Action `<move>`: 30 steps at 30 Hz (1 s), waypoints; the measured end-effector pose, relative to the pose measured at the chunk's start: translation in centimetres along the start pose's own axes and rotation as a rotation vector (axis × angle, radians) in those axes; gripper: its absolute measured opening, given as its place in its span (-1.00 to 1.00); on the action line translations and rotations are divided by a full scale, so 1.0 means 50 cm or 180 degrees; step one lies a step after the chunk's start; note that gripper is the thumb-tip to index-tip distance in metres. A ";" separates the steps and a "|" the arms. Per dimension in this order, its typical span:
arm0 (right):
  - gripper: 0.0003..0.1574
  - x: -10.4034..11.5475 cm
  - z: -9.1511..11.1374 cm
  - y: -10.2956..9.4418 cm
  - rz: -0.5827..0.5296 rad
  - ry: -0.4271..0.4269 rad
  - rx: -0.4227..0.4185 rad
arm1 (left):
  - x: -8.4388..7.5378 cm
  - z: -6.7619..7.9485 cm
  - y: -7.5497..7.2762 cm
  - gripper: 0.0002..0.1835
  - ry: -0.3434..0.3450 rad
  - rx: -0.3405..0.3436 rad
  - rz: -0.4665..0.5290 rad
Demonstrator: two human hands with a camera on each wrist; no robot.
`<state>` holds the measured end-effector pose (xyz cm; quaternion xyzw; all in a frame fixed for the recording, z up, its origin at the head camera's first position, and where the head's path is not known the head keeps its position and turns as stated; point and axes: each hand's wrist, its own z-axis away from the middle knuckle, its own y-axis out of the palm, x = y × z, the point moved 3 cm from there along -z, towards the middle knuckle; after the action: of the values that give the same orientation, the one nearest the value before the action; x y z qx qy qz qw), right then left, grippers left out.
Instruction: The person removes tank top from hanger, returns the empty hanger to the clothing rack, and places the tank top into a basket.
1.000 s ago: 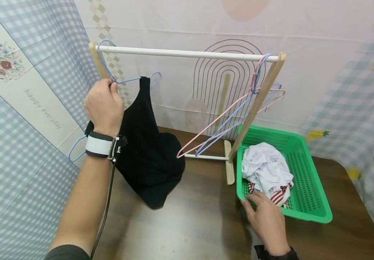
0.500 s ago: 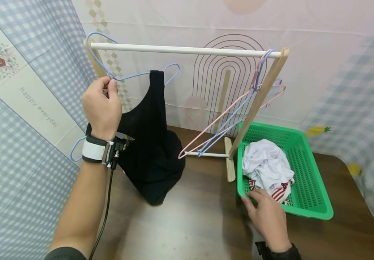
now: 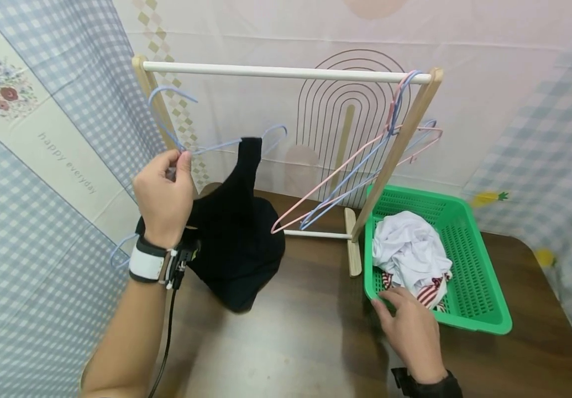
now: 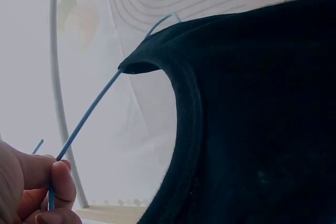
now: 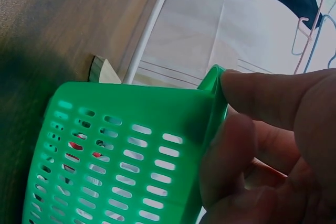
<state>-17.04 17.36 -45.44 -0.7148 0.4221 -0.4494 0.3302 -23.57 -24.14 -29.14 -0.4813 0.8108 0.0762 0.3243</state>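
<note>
Thumb and fingers of my left hand pinch a blue hanger just below its hook. A black sleeveless top hangs from it, one strap over the hanger's far arm; the near strap is mostly hidden behind my wrist. The hook shows below and in front of the white rod at the rack's left end. In the left wrist view the hanger wire runs from my fingers into the top's strap. My right hand grips the near left corner of the green basket by its rim.
A white garment and a red-striped cloth lie in the basket. Pink hanger and blue hanger hang at the rod's right end, beside the wooden post. Checked curtain stands close on the left.
My left hand has lowered the blue hanger with the black top; its hook, earlier over the rod, is now beneath it. My right hand stays on the basket rim.
</note>
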 end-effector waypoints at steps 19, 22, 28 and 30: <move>-0.71 -0.003 0.006 0.002 0.0003 0.0039 0.0006 | -0.002 0.224 -0.010 -0.69 0.0501 0.0435 -0.0023; -0.70 -0.003 0.005 0.002 0.0013 0.0033 0.0014 | -0.012 0.257 -0.014 -0.78 0.0597 0.0474 0.0028; -0.68 -0.005 0.006 -0.001 0.0020 0.0072 0.0026 | -0.039 0.297 -0.015 -0.92 0.0848 0.0590 0.0167; -0.69 -0.006 0.008 -0.002 0.0010 0.0078 0.0008 | -0.049 0.306 -0.014 -0.94 0.0925 0.0662 0.0200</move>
<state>-16.73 17.70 -45.63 -0.7081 0.4267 -0.4581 0.3265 -15.28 -16.05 -39.42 -0.4256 0.8672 -0.0684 0.2493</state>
